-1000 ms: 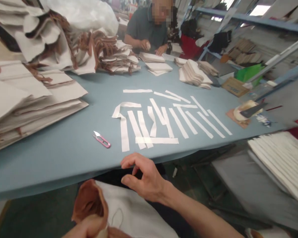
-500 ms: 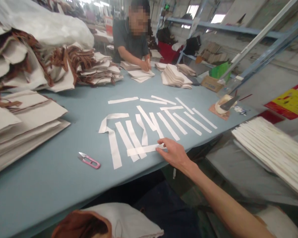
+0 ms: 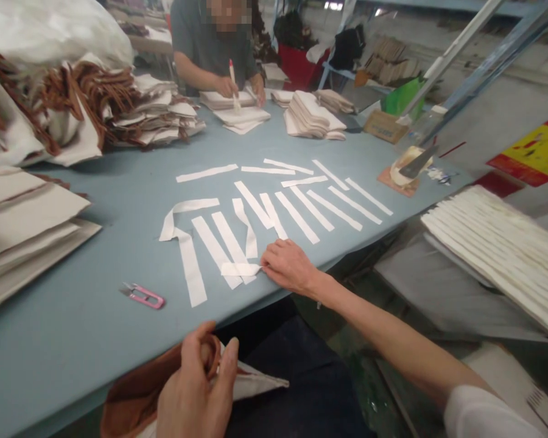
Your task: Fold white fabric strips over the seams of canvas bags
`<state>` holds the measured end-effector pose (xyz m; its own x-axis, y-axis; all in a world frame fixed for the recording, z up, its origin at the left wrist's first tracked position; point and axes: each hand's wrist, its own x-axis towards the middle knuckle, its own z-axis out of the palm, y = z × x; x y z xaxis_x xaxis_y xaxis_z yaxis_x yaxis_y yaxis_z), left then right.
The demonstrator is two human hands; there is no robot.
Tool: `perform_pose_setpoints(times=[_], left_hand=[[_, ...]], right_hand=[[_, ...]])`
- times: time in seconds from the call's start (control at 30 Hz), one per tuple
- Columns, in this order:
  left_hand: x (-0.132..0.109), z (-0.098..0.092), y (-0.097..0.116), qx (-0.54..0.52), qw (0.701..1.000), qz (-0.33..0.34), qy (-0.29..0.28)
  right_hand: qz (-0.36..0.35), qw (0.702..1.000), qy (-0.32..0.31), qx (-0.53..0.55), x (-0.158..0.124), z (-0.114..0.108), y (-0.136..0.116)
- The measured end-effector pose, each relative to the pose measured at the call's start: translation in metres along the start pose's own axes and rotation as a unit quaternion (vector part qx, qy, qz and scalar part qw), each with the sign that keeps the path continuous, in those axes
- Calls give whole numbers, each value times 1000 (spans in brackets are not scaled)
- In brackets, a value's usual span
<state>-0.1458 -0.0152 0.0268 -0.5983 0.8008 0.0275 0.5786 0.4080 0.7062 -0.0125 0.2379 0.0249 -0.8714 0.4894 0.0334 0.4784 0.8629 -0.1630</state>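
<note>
Close to the table's near edge, my right hand [image 3: 288,265] has its fingers closed on the end of a short white strip [image 3: 238,269], which lies across other strips. My left hand [image 3: 195,389] is low in the view, gripping a brown-and-cream fabric piece [image 3: 139,380] over my lap; its thumb and forefinger are at the brown edge. Several more white strips [image 3: 296,217] are spread over the blue-grey table [image 3: 82,340]. Pink-handled thread snips [image 3: 147,297] lie left of the strips.
Cream and brown fabric stacks [image 3: 22,225] fill the table's left side. Across it, a person [image 3: 210,55] works on folded pieces with a brush-like tool [image 3: 232,82]. A dark blade rests on a cream holder [image 3: 404,167] at the right. Pale layered sheets [image 3: 497,255] stand lower right.
My right hand has closed on the strip's end, and the strip's near part is bunched in its fingers. My left hand has come into view on the fabric piece. The view has tilted down.
</note>
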Motion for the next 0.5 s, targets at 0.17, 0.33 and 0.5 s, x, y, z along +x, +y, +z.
perform_pose_setpoints(times=[0.17, 0.33, 0.5], left_hand=[[39, -7, 11, -68, 996, 23, -54], [101, -18, 5, -35, 991, 48, -120], [157, 6, 8, -23, 979, 81, -183]], right_hand=[[17, 999, 19, 35, -13, 3, -3], [28, 993, 22, 117, -21, 4, -2], [40, 975, 31, 215, -25, -5, -3]])
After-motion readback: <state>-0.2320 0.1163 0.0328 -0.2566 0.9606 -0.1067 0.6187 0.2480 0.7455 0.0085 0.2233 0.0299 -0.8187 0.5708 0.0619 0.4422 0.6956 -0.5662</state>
